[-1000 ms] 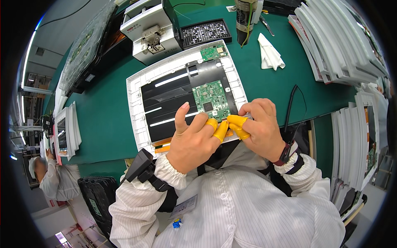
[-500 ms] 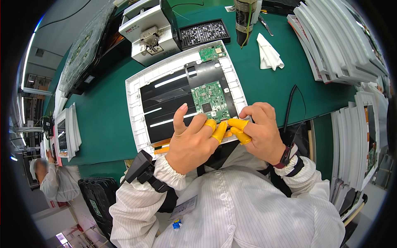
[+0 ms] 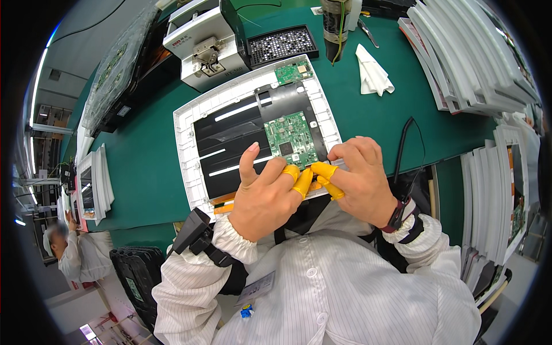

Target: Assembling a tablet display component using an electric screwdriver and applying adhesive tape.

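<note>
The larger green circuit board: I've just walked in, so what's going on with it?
A person's left hand and right hand, wearing yellow finger covers, are close together at the near edge of the circuit board. It sits on a white-framed panel lying on a green table. Exactly what the hands are touching is hidden.

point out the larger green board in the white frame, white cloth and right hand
Larger green board (image 3: 290, 135), head view, its middle.
White cloth (image 3: 373, 75), head view, its middle.
Right hand (image 3: 362, 181), head view, back of hand.
</note>
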`<state>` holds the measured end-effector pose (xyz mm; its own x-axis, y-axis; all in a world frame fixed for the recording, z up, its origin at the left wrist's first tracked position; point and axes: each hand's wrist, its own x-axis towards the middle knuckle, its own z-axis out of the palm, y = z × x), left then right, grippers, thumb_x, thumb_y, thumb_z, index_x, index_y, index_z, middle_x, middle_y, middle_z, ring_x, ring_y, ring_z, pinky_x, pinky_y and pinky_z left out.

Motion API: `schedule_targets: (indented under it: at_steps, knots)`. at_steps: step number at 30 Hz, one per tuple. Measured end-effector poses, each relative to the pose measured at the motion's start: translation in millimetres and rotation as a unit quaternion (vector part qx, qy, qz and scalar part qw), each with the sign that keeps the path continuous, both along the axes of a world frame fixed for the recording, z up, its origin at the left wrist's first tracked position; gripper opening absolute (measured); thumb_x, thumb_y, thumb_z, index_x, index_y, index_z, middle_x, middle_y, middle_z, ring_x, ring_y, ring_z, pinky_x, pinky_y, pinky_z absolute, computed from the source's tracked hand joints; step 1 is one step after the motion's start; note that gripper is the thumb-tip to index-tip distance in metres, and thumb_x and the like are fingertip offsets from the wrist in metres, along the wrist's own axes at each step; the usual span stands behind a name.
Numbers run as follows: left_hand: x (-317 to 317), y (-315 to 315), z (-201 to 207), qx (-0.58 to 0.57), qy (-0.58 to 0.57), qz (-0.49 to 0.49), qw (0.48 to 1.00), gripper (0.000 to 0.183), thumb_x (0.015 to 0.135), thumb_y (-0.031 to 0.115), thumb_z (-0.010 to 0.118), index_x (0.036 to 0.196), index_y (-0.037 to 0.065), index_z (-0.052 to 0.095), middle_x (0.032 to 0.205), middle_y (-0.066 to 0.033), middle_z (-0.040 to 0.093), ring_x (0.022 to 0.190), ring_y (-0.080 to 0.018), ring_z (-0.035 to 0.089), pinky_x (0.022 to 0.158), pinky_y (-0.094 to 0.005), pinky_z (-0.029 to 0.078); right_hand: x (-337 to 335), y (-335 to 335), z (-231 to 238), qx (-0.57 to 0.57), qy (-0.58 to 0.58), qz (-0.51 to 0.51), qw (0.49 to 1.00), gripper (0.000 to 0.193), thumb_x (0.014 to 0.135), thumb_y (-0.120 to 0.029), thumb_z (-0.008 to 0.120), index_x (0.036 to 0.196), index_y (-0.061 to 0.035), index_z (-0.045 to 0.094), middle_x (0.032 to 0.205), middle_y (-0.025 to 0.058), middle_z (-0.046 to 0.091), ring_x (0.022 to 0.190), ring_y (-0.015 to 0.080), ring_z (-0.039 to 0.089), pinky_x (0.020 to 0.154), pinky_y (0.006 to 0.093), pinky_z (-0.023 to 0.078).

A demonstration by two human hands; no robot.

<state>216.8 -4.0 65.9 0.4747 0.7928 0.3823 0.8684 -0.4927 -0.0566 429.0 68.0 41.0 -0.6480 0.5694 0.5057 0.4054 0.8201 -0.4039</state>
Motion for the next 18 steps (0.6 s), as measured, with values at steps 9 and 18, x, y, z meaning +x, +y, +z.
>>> schedule_targets:
  at_steps: [9, 18]
  knots:
    - [-0.9, -0.5, -0.3, 0.004, 0.004, 0.000, 1.000, 0.007, 0.071, 0.017, 0.072, 0.066, 0.013, 0.073, 0.082, 0.0007, 0.065, 0.099, -0.0174, 0.061, 0.119, -0.0626, 0.009, -0.6, 0.3, 8.0, 0.032, -0.024, 0.009, 0.999, 0.007, 0.074, -0.013, 0.071, 0.075, -0.0070, 0.068, 0.111, 0.0067, 0.058, 0.114, 0.0264, 0.051, 0.106, 0.0485, 0.036]
    - [-2.2, -4.7, 4.5, -0.035, 0.014, 0.021, 0.999, 0.011, 0.074, 0.016, 0.075, 0.084, 0.013, 0.078, 0.093, 0.0040, 0.071, 0.098, -0.0163, 0.063, 0.118, -0.0601, 0.015, 1.7, 1.0, 1.1, -0.001, -0.001, 0.012, 1.000, 0.009, 0.069, -0.007, 0.074, 0.073, -0.0051, 0.066, 0.111, 0.0077, 0.058, 0.111, 0.0282, 0.052, 0.101, 0.0476, 0.038]
